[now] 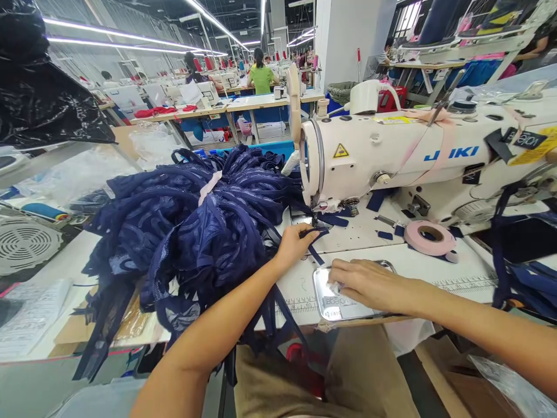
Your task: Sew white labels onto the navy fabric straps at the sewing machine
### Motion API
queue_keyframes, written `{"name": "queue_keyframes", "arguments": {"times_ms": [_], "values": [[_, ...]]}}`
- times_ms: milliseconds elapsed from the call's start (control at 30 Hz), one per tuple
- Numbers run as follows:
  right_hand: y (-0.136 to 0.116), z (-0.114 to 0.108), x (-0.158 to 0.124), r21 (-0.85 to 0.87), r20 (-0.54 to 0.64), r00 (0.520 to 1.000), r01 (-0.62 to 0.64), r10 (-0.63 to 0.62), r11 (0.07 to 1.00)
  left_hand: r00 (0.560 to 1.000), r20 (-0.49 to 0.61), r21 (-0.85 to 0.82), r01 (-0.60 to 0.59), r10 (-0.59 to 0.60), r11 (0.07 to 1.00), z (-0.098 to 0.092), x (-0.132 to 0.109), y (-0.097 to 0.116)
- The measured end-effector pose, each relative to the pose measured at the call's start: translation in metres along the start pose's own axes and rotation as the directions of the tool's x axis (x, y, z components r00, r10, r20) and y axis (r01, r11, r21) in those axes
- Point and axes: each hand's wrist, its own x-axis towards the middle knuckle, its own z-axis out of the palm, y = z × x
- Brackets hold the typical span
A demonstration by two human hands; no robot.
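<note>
My left hand (296, 247) pinches the end of a navy fabric strap (317, 235) right by the needle area of a white sewing machine (348, 157). Under my right hand (368, 283) lies a shiny metal tray (321, 284) with printed labels in it. The right fingers are bent and pressed together over the tray; a small whitish bit shows at their tips, too unclear to name. Beside my left arm is a big heap of navy lace garments (209, 220), bunched with a pale pink tie (210, 187). Some of its straps hang over the table's front edge.
A roll of pink tape (429, 237) and navy scraps (333, 220) lie on the machine bed. A printed ruler strip (461, 283) runs along the table. Dark fabric (533, 284) lies at right, papers (32, 316) at left. A person in green (261, 75) sits farther back.
</note>
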Motion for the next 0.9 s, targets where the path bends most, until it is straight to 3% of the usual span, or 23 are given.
{"name": "queue_keyframes", "arguments": {"times_ms": [167,300,400,467,600,733,900], "values": [[-0.003,0.007,0.004,0.041,-0.042,0.999,-0.002,0.004,0.999,0.999,0.004,-0.033,0.034,-0.034,0.999,-0.002,-0.001,0.003],[0.006,0.005,-0.006,0.151,-0.256,0.967,0.044,-0.004,0.988,0.988,0.034,-0.147,0.156,-0.153,0.977,-0.004,-0.003,0.004],[0.017,0.001,-0.018,0.313,-0.415,0.900,0.001,0.136,0.950,0.966,0.085,-0.258,0.259,-0.245,0.931,-0.007,-0.005,0.004],[0.023,0.000,-0.023,0.430,-0.427,0.869,-0.048,0.250,0.901,0.953,0.104,-0.307,0.303,-0.284,0.902,-0.009,-0.005,0.005],[0.027,0.000,-0.022,0.723,-0.335,0.821,-0.092,0.463,0.685,0.945,0.113,-0.374,0.328,-0.309,0.868,-0.010,-0.007,0.007],[0.019,-0.005,-0.004,0.908,-0.229,0.790,-0.037,0.568,0.418,0.950,0.108,-0.444,0.309,-0.293,0.841,-0.010,-0.009,0.012],[0.004,-0.007,0.033,0.963,-0.252,0.662,0.098,0.706,0.252,0.960,0.099,-0.474,0.277,-0.262,0.836,-0.011,-0.012,0.018]]}}
